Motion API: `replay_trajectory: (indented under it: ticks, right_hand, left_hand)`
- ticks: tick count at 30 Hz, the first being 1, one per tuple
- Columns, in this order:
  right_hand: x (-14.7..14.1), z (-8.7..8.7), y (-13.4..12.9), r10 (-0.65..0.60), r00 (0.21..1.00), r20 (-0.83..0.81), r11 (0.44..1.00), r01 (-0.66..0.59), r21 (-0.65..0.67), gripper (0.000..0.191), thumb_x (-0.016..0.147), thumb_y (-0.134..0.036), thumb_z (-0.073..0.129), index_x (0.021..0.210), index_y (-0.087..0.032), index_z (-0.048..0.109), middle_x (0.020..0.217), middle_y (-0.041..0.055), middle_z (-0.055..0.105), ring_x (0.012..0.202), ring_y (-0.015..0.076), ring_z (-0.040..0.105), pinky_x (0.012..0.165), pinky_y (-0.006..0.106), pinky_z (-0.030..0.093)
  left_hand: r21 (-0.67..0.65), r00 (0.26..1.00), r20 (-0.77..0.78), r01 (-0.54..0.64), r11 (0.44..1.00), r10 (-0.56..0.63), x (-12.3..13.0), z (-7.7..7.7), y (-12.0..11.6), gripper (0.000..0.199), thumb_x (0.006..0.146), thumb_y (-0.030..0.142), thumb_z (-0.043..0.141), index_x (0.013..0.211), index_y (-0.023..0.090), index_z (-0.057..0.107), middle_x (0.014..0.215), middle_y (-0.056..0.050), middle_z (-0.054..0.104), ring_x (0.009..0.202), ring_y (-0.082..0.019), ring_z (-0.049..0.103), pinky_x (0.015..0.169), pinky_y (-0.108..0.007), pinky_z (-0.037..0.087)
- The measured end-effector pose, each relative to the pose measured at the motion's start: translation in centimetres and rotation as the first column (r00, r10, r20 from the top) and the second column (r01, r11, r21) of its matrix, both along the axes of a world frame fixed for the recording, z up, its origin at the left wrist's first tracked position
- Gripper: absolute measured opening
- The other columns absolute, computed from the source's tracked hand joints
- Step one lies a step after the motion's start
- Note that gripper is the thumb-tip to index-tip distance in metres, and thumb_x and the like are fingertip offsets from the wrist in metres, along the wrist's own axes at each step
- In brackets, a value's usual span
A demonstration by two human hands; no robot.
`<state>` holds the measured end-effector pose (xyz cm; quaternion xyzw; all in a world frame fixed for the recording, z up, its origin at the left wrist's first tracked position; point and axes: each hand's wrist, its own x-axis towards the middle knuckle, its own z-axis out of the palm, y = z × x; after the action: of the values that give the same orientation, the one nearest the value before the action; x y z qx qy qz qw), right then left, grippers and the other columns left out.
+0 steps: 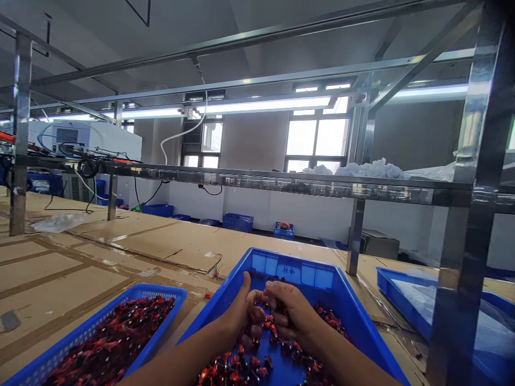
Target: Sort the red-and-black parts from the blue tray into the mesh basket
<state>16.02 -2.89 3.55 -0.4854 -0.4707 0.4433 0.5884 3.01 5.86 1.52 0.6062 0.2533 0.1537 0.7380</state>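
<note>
At my left, a perforated blue basket [177, 293] sits on the cardboard-covered surface [169, 244], filled with dark red pieces [116, 338]. Just beside it stands the deep blue bin [356, 316] I have both arms over, its long axis running away from me toward the far wall. My left grip [245, 313] is half open above it, thumb raised and fingers loosely curled; I cannot tell whether it has hold of anything. The loose red pieces [233, 370] lie below my hands and toward me, thickest at the near left, so my left is nearer that heap. My right grip [290, 308] faces it, near my left fingertips, fingers bent inward; what it holds, if anything, is hidden. It is nearer the pieces along the right wall. Farther right, past a metal post [454, 300], a blue tray [382, 280] holds something white.
</note>
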Motion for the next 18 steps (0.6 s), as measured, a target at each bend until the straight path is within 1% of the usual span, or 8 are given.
replay_trajectory:
  ticks: [2, 4, 6, 8, 10, 13, 16, 18]
  right_hand:
    - [-0.6, -0.4, 0.0, -0.07, 0.914, 0.4, 0.997, 0.046, 0.069, 0.024, 0.073, -0.04, 0.069, 0.071, -0.018, 0.059, 0.056, -0.0048, 0.053, 0.045, 0.008, 0.039, 0.043, 0.021, 0.026]
    - [-1.2, -0.8, -0.2, -0.185, 0.688, 0.702, 0.98, 0.079, 0.181, 0.017, 0.065, -0.028, 0.076, 0.07, -0.019, 0.062, 0.061, -0.0034, 0.061, 0.056, 0.0113, 0.05, 0.052, 0.022, 0.029]
    - [-1.6, -1.0, -0.5, -0.238, 0.501, 0.832, 0.971, 0.093, 0.222, 0.016, 0.064, -0.024, 0.076, 0.071, -0.02, 0.063, 0.067, -0.0026, 0.066, 0.062, 0.014, 0.055, 0.055, 0.023, 0.028]
    - [-1.6, -1.1, -0.6, -0.248, 0.448, 0.859, 0.969, 0.118, 0.218, 0.01, 0.068, -0.023, 0.072, 0.074, -0.021, 0.064, 0.071, -0.0017, 0.068, 0.066, 0.0156, 0.058, 0.056, 0.023, 0.028]
    - [-1.3, -1.1, -0.5, -0.251, 0.5, 0.829, 0.968, 0.146, 0.205, 0.002, 0.072, -0.022, 0.067, 0.075, -0.022, 0.066, 0.071, -0.0005, 0.069, 0.067, 0.0165, 0.06, 0.058, 0.024, 0.03]
    - [-0.6, -0.6, -0.1, -0.237, 0.747, 0.622, 0.971, 0.199, 0.132, 0.01, 0.075, -0.026, 0.063, 0.068, -0.019, 0.064, 0.067, 0.0009, 0.065, 0.064, 0.0156, 0.057, 0.057, 0.024, 0.033]
    - [-0.2, 0.2, 0.1, -0.165, 0.905, 0.393, 0.985, 0.17, 0.022, 0.026, 0.082, -0.04, 0.054, 0.068, -0.018, 0.057, 0.054, -0.0036, 0.049, 0.046, 0.0106, 0.043, 0.045, 0.022, 0.03]
    - [-0.1, 0.7, -0.1, -0.065, 0.975, 0.213, 0.997, 0.071, -0.024, 0.03, 0.087, -0.047, 0.047, 0.075, -0.02, 0.053, 0.052, -0.0078, 0.039, 0.038, 0.0076, 0.03, 0.036, 0.019, 0.023]
  left_hand:
    - [-0.054, 0.998, 0.048, 0.034, 0.998, -0.031, 0.0, 0.1, -0.2, 0.079, 0.07, 0.09, 0.008, 0.089, 0.023, 0.046, 0.066, 0.003, 0.042, 0.045, -0.008, 0.034, 0.039, -0.015, 0.016]
    - [-0.063, 0.997, 0.061, 0.059, 0.996, -0.055, 0.0, 0.3, -0.5, 0.078, 0.071, 0.089, 0.005, 0.086, 0.023, 0.044, 0.065, 0.003, 0.044, 0.044, -0.008, 0.032, 0.037, -0.015, 0.018]
    - [-0.026, 0.996, 0.05, 0.079, 0.997, -0.078, -0.1, 0.5, -0.8, 0.08, 0.07, 0.089, 0.003, 0.089, 0.023, 0.044, 0.066, 0.002, 0.047, 0.044, -0.009, 0.034, 0.035, -0.015, 0.02]
    - [0.014, 0.996, 0.052, 0.077, 0.997, -0.078, -0.1, 0.7, -1.1, 0.082, 0.069, 0.09, 0.005, 0.095, 0.024, 0.045, 0.066, 0.002, 0.047, 0.045, -0.009, 0.036, 0.035, -0.015, 0.021]
    - [0.027, 0.995, 0.071, 0.069, 0.997, -0.071, 0.0, 0.8, -1.3, 0.084, 0.069, 0.09, 0.007, 0.105, 0.025, 0.045, 0.067, 0.003, 0.046, 0.044, -0.009, 0.035, 0.035, -0.015, 0.02]
    - [0.005, 0.998, 0.065, 0.012, 1.0, -0.012, 0.2, 0.8, -1.1, 0.086, 0.07, 0.09, 0.006, 0.116, 0.026, 0.04, 0.071, 0.002, 0.048, 0.044, -0.008, 0.036, 0.036, -0.015, 0.018]
    - [0.03, 0.999, 0.028, -0.043, 0.999, 0.042, 0.3, 0.3, -0.3, 0.088, 0.069, 0.09, 0.006, 0.12, 0.027, 0.039, 0.076, 0.0, 0.054, 0.043, -0.007, 0.036, 0.036, -0.015, 0.017]
    - [0.084, 0.999, 0.003, -0.053, 0.995, 0.053, 0.2, -0.2, 0.5, 0.088, 0.069, 0.091, 0.009, 0.119, 0.026, 0.042, 0.074, 0.0, 0.055, 0.041, -0.007, 0.034, 0.037, -0.015, 0.017]
